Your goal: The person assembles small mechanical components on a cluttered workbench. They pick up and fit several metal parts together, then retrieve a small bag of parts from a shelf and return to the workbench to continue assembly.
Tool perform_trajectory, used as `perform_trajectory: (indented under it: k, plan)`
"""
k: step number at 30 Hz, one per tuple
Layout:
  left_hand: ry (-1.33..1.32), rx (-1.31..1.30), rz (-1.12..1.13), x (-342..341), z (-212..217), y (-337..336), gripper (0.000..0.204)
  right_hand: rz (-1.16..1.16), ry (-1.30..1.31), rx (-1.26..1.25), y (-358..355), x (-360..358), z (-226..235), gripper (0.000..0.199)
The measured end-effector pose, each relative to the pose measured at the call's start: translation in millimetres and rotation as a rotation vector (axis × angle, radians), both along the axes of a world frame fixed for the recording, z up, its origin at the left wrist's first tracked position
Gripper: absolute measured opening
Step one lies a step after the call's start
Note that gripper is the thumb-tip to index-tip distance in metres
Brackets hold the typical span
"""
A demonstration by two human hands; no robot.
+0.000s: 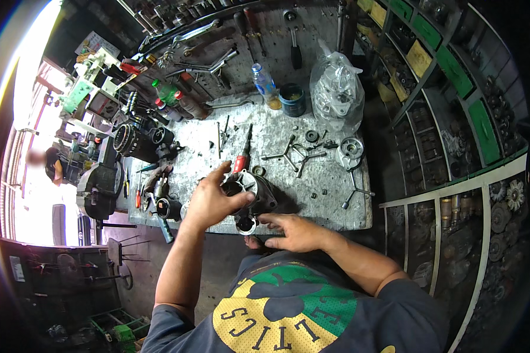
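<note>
At the near edge of the workbench a metal motor housing (264,189) stands with its open flanged end up. A smaller round opening with a pale rim (245,225) sits on its near side. My left hand (212,201) lies over the housing's left side, fingers spread and thumb stretched across the open end. My right hand (294,232) is beside the small opening, fingers extended with the tips at or near its right side; whether they touch is unclear. A red-handled tool (239,163) with a dark shaft lies just beyond the housing.
A three-armed wrench (287,155), a round metal end cover (351,148) and small parts lie right on the bench (335,212). Bottles (267,88), a dark cup (292,99) and a bagged metal part (337,91) stand behind. Dark motor parts (136,143) crowd the left; shelves (436,194) line the right.
</note>
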State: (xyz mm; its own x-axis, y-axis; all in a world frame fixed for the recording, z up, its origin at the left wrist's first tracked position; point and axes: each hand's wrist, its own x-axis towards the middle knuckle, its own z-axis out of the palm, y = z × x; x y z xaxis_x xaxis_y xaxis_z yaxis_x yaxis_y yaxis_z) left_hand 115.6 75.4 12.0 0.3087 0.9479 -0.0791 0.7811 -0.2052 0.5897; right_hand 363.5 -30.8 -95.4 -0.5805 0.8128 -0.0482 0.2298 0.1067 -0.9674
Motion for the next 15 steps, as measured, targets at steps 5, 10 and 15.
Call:
perform_trajectory:
  k: [5, 10, 15]
  plan:
    - [0.263, 0.019, -0.046, 29.2, 12.5, -20.4, 0.103, -0.073, 0.049, -0.233, 2.5, 18.1, -4.9, 0.069]
    - [0.064, -0.042, -0.112, 14.6, 7.5, -11.9, 0.101, -0.110, 0.029, -0.232, 2.0, 17.7, -14.8, 0.065]
    - [0.072, 0.027, -0.198, 7.4, 1.8, -8.3, 0.102, -0.105, 0.051, -0.219, 1.9, 12.7, -23.5, 0.063]
